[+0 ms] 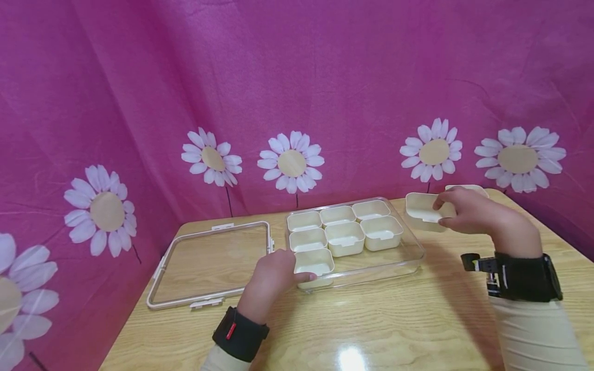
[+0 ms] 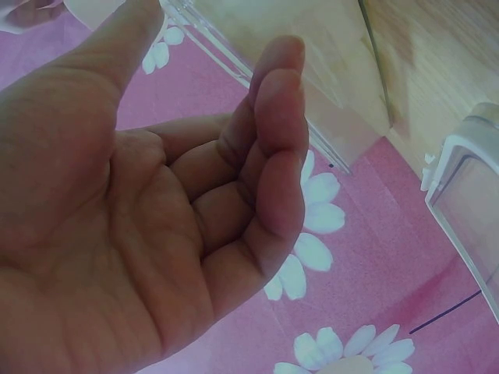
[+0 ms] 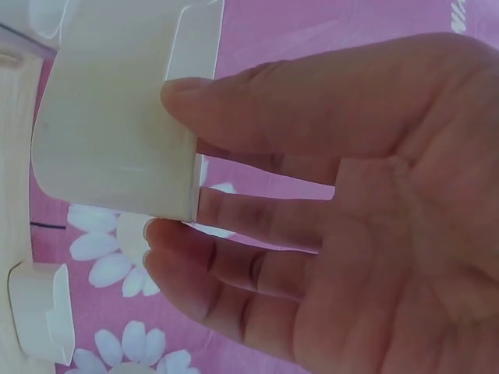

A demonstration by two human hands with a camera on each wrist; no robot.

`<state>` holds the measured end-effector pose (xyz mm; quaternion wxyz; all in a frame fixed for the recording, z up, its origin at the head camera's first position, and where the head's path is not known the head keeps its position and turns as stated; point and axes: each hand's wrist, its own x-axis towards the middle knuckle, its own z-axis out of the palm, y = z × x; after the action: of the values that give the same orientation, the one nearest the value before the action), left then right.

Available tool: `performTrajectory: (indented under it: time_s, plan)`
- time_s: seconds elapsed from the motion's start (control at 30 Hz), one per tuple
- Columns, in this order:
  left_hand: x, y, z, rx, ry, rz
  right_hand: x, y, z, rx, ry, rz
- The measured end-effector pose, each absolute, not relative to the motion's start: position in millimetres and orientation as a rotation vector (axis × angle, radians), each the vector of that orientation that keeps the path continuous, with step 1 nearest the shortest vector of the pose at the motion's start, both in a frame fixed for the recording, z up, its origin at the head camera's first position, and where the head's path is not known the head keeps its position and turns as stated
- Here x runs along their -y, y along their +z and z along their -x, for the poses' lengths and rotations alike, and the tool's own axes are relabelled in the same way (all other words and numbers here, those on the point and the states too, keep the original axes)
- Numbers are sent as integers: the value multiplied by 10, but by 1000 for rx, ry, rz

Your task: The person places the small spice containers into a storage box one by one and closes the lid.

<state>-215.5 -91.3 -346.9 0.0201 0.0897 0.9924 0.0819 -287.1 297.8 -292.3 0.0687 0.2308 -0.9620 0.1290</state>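
My right hand (image 1: 471, 211) pinches a small cream bin (image 1: 423, 207) by its wall, held up beyond the right side of the clear tray (image 1: 371, 269). In the right wrist view, the thumb lies on the outside of this bin (image 3: 117, 117), with fingers on the other side of its rim. The left hand (image 1: 274, 275) is at the tray's front left corner, its thumb stretched along the front edge. In the left wrist view, the left fingers (image 2: 279, 117) are loosely bent beside the tray's wall; whether they press it is unclear. Several cream bins (image 1: 344, 238) stand in rows inside the tray.
Left of the tray lies a clear lid (image 1: 211, 263) with a white clipped frame. Another cream bin (image 1: 468, 189) stands at the table's back right, partly behind the right hand. A purple flowered cloth (image 1: 362, 103) hangs behind the wooden table (image 1: 394, 330).
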Motion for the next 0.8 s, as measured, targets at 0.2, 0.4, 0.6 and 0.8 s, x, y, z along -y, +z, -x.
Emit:
performTrajectory:
  time_s: [0.2, 0.4, 0.6, 0.8]
  plan:
    - [906, -3470, 2154, -3082, 261, -277, -2857, -2918, 2822, 2908, 487, -726]
    - [905, -3465, 2145, -3086, 261, -271, -2749, -2913, 2803, 2886, 482, -808]
    - [917, -3481, 2157, -3091, 254, -279, -2640, -2918, 2772, 2886, 492, -872]
    - [918, -3486, 2169, -3088, 243, -289, -2558, -2948, 2759, 2811, 420, -963]
